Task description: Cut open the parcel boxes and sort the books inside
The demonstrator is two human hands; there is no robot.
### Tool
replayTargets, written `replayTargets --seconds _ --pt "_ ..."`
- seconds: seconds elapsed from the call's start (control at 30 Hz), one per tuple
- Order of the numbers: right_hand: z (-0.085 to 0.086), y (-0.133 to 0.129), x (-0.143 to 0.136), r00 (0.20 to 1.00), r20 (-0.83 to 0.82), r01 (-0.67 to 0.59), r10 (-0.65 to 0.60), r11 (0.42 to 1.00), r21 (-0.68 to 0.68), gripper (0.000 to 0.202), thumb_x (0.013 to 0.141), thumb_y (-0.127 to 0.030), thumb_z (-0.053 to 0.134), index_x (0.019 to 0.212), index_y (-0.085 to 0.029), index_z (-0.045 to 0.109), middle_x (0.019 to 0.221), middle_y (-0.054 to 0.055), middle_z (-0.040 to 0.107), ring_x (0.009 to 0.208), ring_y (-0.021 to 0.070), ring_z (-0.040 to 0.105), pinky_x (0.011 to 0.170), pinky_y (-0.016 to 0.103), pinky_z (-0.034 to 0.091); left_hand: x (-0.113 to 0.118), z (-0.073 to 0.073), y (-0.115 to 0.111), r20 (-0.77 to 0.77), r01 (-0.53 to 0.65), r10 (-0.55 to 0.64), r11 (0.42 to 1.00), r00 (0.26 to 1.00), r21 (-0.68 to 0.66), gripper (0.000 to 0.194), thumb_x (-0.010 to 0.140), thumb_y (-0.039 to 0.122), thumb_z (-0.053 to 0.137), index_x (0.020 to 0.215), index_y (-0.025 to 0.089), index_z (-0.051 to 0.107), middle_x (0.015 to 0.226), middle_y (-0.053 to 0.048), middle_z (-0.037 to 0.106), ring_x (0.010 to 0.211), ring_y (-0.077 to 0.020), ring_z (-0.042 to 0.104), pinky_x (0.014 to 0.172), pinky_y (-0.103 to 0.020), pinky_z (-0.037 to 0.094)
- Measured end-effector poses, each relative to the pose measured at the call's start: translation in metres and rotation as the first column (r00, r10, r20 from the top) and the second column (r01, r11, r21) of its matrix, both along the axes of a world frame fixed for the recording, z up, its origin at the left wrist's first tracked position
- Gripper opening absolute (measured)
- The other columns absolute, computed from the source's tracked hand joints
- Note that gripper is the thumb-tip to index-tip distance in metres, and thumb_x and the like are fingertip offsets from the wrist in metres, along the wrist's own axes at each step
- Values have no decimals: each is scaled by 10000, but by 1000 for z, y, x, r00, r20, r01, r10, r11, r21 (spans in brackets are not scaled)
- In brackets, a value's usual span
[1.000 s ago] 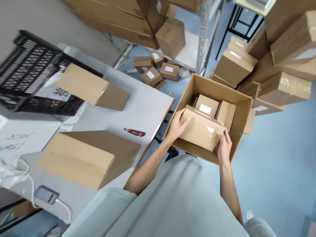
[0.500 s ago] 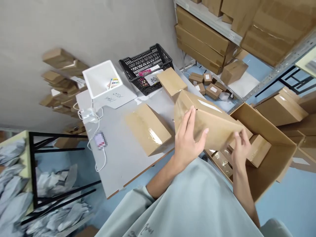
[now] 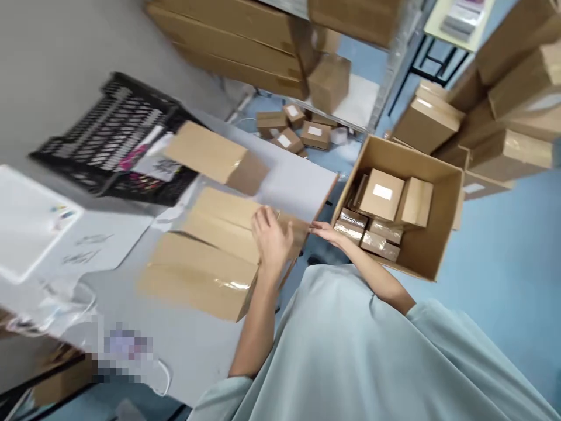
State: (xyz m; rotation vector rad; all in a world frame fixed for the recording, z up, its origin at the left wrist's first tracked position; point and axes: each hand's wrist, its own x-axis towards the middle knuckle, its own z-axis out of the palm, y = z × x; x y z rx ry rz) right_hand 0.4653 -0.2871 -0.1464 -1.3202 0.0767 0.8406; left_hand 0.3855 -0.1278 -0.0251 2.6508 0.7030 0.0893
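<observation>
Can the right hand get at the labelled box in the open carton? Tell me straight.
Probably yes: the right hand is beside the open carton, whose top is open, and the labelled box lies uncovered on top.

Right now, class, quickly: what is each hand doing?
Left hand: fingers spread flat on top of the middle box on the table.
Right hand: open, touching that box's end; no clear grip.

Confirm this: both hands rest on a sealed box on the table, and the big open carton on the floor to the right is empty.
Not quite. The head view shows the carton holds several small boxes. The rest stands: left hand and right hand are on the box on the table.
</observation>
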Motion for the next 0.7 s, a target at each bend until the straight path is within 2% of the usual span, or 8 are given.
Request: replayTargets --seconds 0.1,0.17,0.27,0.33,0.4,0.47,0.53,0.7 --pt "-26 -75 16 987 -75 131 -139 987 -96 437 736 -395 1011 1106 -240 836 1153 62 876 1212 291 736 1197 501 536 3 -27 -40 75 67 -62 996 995 -65 797 1096 412 590 1765 37 374 1909 -310 212 1818 -494 88 1471 -727 154" --pt "-42 -138 27 959 -96 249 -268 952 -176 396 765 -383 976 1109 -244 836 1272 91 860 1296 308 723 1256 515 505 9 -47 -79 108 189 -176 974 979 -127 714 1114 427 578 1742 118 436 1919 -248 250 1830 -444 86 1472 -727 144" --pt "-70 -234 40 876 -125 408 -466 853 -326 396 818 -408 914 1160 -236 814 1281 109 835 1349 315 709 1301 555 480 26 -89 -137 46 319 -321 898 946 -302 657 1106 425 611 1703 172 505 1878 -203 386 1817 -404 209 1477 -664 215" --pt "-92 -289 43 809 -144 473 -570 777 -415 435 852 -425 874 1230 -224 793 1297 114 820 1362 308 704 1310 558 485 42 -126 -167 -79 296 -365 847 928 -442 674 1068 395 662 1683 153 527 1828 -224 466 1777 -401 334 1463 -616 290" --pt "-116 -330 44 756 -165 501 -633 723 -476 479 882 -426 845 1305 -216 771 1363 122 802 1381 298 696 1312 538 498 63 -166 -189 -230 201 -374 815 898 -543 697 1044 362 695 1674 115 530 1774 -255 531 1722 -397 447 1444 -577 343" --pt "-143 -354 46 728 -193 501 -658 702 -506 521 904 -418 830 1376 -212 749 1453 135 776 1409 298 688 1307 521 513 88 -207 -203 -358 96 -364 804 860 -586 736 1046 335 701 1702 76 488 1777 -272 521 1702 -380 482 1436 -534 356" --pt "-172 -364 50 723 -218 486 -655 707 -513 574 913 -410 825 1442 -209 727 1563 157 724 1456 312 668 1301 525 522 117 -248 -212 -457 8 -345 804 820 -594 803 1057 322 703 1752 48 408 1822 -273 455 1723 -363 451 1434 -488 348" --pt "-249 -353 74 777 -202 459 -596 757 -465 728 897 -429 817 1582 -244 654 1724 144 607 1615 330 537 1310 562 501 187 -346 -227 -561 -84 -305 822 770 -563 948 1017 301 776 1781 -11 310 1836 -321 397 1691 -382 488 1402 -474 367"
